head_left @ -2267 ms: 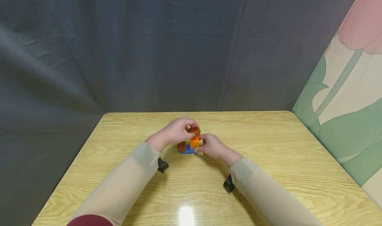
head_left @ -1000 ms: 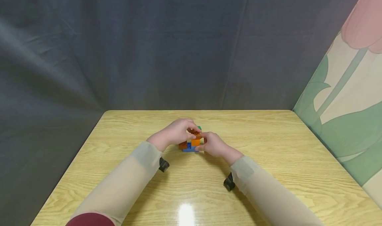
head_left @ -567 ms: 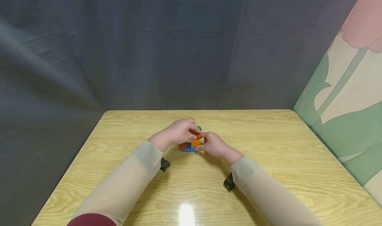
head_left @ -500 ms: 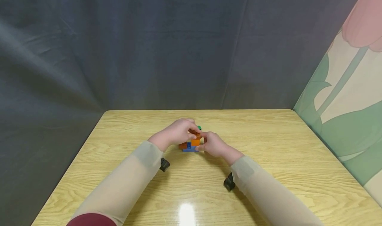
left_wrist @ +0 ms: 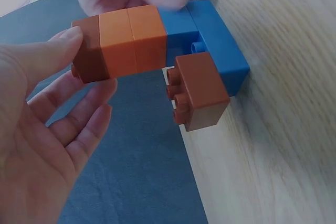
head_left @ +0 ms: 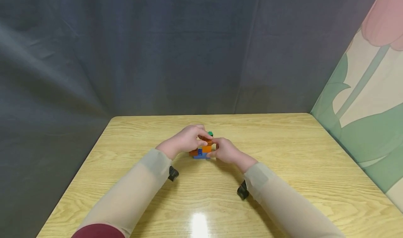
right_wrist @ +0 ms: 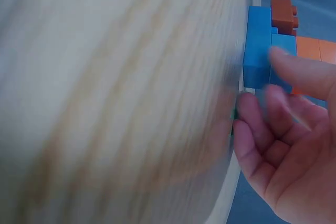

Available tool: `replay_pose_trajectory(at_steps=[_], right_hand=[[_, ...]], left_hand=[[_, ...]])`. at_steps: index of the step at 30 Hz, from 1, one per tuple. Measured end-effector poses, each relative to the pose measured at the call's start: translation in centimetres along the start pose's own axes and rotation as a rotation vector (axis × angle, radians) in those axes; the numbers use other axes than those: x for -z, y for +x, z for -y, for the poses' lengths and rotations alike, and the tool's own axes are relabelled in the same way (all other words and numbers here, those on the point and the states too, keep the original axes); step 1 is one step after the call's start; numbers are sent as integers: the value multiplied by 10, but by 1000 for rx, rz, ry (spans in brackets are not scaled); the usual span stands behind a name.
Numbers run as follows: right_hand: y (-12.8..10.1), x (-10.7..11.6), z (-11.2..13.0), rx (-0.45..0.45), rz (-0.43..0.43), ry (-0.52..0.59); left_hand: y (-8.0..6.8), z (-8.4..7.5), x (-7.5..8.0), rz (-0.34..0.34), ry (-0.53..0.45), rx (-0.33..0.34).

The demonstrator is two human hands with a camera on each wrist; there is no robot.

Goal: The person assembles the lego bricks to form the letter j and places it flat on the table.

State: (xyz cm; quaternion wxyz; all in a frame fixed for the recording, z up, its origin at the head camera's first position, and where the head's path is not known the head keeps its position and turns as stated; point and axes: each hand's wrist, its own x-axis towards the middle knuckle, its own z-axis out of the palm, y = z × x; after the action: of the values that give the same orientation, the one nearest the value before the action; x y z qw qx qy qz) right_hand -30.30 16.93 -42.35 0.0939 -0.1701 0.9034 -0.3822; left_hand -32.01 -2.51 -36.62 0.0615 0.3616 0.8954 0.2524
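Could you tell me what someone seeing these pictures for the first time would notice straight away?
The eye goes first to the small brick stack near the middle of the wooden table: blue at the base, orange above, brown on top, with a second brown brick on the blue base beside the column. The left hand pinches its top while the right hand steadies its right side. Behind hangs a dark grey curtain, with a tulip-patterned panel at right.

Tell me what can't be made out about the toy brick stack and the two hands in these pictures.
- Head view: left hand and right hand cover most of the toy brick stack, which is too small to count bricks.
- Small green brick: only a corner shows behind the fingers.
- Right wrist view: wooden table and fingers are blurred.
- Left wrist view: the right hand's contact on the blue brick is blurred, cut off by the top edge.
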Motion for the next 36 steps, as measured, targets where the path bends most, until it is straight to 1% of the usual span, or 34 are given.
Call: replay_pose_trajectory(at_steps=[3, 6, 9, 12, 15, 18, 21, 27, 30, 33, 36], right_hand=[[1, 2, -2, -36, 33, -3], [4, 5, -4, -73, 48, -6], [7, 8, -2, -107, 36, -6], [12, 11, -1, -137, -8, -12], [18, 13, 0, -144, -84, -34], [25, 15, 1, -135, -144, -81], [33, 16, -1, -118, -162, -126], [51, 11, -11, -69, -152, -196], [57, 9, -15, -81, -148, -219], [59, 9, -16, -101, -153, -217], [60, 10, -17, -111, -163, -223]], left_hand=[[-1, 2, -2, -1, -19, -2], [-4, 4, -4, -8, -44, 12], [-9, 7, -7, -23, -92, 51], [-12, 9, -10, -44, -189, 95], [-14, 10, -11, -70, -290, 132], [-14, 10, -11, -86, -322, 140], [-13, 10, -11, -88, -320, 135], [-12, 10, -11, -85, -298, 134], [-13, 13, -12, -87, -278, 129], [-16, 18, -13, -85, -244, 161], [-21, 25, -14, -53, -201, 222]])
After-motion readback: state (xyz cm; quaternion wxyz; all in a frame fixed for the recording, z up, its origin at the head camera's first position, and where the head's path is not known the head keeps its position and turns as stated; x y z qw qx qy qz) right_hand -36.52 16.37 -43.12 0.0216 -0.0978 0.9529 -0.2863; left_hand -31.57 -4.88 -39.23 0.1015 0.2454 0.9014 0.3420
